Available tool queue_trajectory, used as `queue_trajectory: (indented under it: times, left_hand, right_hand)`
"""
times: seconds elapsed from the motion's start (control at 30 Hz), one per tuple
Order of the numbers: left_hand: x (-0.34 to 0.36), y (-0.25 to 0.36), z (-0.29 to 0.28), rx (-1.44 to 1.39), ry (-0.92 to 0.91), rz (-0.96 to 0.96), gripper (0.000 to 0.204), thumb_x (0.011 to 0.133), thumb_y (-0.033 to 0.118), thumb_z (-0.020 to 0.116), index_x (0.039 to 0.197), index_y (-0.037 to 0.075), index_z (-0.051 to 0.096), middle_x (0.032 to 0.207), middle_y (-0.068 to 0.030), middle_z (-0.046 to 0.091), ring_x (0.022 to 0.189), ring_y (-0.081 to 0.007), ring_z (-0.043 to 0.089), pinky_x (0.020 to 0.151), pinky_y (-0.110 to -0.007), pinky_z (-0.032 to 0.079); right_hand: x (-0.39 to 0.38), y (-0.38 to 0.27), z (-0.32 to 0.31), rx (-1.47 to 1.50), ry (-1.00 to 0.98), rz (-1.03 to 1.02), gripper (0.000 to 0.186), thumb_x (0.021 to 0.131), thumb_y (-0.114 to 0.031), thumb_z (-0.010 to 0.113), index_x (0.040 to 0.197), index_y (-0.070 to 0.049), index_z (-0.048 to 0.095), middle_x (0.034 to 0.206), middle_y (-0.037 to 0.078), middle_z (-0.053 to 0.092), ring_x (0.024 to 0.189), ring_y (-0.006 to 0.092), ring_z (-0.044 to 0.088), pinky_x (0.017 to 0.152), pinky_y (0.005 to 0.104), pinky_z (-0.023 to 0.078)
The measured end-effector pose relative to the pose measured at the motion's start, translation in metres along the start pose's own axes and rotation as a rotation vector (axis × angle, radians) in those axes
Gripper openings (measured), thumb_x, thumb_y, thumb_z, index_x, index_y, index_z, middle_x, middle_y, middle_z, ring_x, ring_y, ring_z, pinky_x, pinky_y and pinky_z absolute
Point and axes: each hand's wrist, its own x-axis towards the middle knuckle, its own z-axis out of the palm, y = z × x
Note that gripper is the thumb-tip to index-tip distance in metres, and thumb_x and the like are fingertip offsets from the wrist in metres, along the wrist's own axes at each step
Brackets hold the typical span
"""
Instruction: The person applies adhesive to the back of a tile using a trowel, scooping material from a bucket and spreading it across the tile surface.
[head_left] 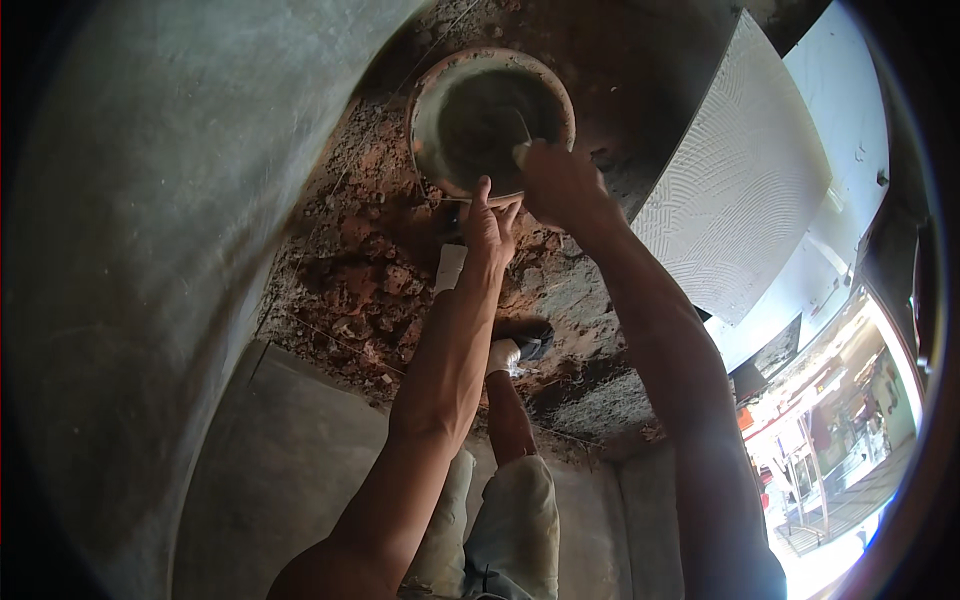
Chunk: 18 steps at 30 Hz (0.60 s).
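Observation:
A round tub with a dirt-crusted rim and a dark grey, wet-looking interior sits on reddish rubble. My left hand grips the tub's near rim, thumb along the outside and fingers partly hidden. My right hand is closed on a tool's pale handle at the right of the opening; its thin metal part reaches down into the tub. Just below the tub, partly behind my left wrist, is a flat pale piece.
Grey plastered walls border the rubble floor. At right lean large tiles, one with combed adhesive ridges, beside a bright opening onto a cluttered area. My shod foot stands on the rubble.

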Motion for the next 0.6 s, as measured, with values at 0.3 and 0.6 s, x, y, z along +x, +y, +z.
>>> queue_trajectory:
  times: [0.3,0.6]
  left_hand:
    - [0.023,0.092,0.03,0.308,-0.191,0.469,0.062,0.08,0.002,0.068,0.14,0.004,0.053,0.134,-0.0094,0.059,0.121,-0.0243,0.055,0.106,-0.04,0.044]
    - [-0.02,0.139,0.074,0.407,-0.402,0.343,0.055,0.076,-0.008,0.061,0.129,0.002,0.058,0.114,-0.0067,0.064,0.105,-0.0235,0.063,0.098,-0.04,0.051]
  right_hand:
    - [-0.03,0.039,-0.036,0.167,0.166,0.182,0.034,0.092,-0.012,0.054,0.126,-0.007,0.05,0.116,0.021,0.063,0.101,0.0423,0.066,0.088,0.0558,0.051]
    - [0.005,0.01,-0.029,0.021,0.462,0.143,0.021,0.092,-0.01,0.058,0.11,0.0,0.058,0.099,0.016,0.069,0.088,0.0331,0.074,0.072,0.0386,0.062]
